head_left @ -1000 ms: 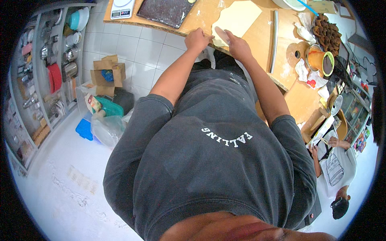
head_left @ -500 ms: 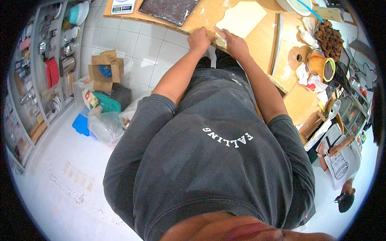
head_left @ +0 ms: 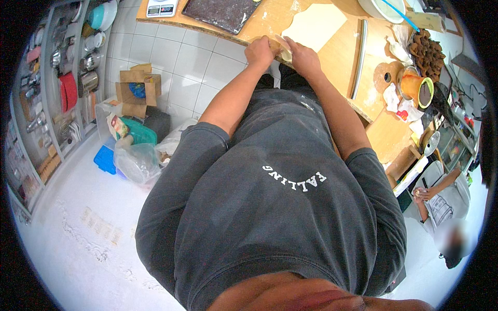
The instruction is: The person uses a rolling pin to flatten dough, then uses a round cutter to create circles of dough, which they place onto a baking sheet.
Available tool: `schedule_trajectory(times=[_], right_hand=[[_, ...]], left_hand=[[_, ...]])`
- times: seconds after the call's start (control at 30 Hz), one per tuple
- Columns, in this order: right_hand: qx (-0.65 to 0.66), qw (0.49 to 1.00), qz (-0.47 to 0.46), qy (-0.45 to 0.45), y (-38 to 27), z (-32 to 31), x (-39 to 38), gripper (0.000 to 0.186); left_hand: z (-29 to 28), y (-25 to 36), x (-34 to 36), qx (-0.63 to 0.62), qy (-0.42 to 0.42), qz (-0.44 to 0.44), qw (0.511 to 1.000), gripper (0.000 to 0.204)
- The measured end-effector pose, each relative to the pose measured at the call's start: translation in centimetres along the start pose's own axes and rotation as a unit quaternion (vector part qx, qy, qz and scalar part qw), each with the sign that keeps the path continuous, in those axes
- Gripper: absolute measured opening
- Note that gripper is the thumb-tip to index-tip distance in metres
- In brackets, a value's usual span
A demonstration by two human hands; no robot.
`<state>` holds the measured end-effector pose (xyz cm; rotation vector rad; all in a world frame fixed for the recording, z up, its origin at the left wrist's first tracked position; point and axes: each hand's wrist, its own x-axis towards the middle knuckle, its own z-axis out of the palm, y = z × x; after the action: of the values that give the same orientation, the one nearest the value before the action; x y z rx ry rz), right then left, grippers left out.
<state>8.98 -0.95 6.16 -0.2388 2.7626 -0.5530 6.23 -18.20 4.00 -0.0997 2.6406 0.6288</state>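
Both my hands meet at the near edge of the wooden table (head_left: pixel 337 54). My left hand (head_left: pixel 260 53) is closed, its fingertips pinched at one side of a small piece of pale dough (head_left: pixel 285 52). My right hand (head_left: pixel 304 58) grips the other side, fingers bent around it. Much of this piece is hidden by my fingers, so its exact shape cannot be made out. Just beyond lies a flat, rolled-out sheet of pale dough (head_left: pixel 317 27), cut straight along some edges. A metal rolling pin (head_left: pixel 359 59) rests to the right of the sheet.
A dark baking tray (head_left: pixel 220 13) and a kitchen scale (head_left: pixel 162 8) are at the far left. On the right are a white bowl (head_left: pixel 381 9), dark brown piled cups (head_left: pixel 426 51) and an orange container (head_left: pixel 414 88). Another person (head_left: pixel 443 199) works at the lower right.
My hands stay in nearly the same place, the right one turning slightly around the dough piece. At the lower right, the other person's hands and head have shifted.
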Motion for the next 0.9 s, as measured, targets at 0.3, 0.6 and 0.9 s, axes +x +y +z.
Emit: schedule_trajectory(times=[0.3,0.6,0.9], right_hand=[[-0.063,0.996,-0.054,0.014,-0.6,0.5,0.3,0.047],[-0.065,0.997,-0.031,-0.042,-0.6,0.0,0.0,0.029],[-0.057,0.997,-0.023,-0.039,0.5,0.5,-0.8,0.025]], left_hand=[[0.6,-0.4,0.2,0.008,0.027,0.018,0.999,0.036],[1.1,-0.4,0.5,0.012,0.022,0.014,1.0,0.036],[1.1,-0.4,0.6,0.019,0.005,0.004,1.0,0.046]])
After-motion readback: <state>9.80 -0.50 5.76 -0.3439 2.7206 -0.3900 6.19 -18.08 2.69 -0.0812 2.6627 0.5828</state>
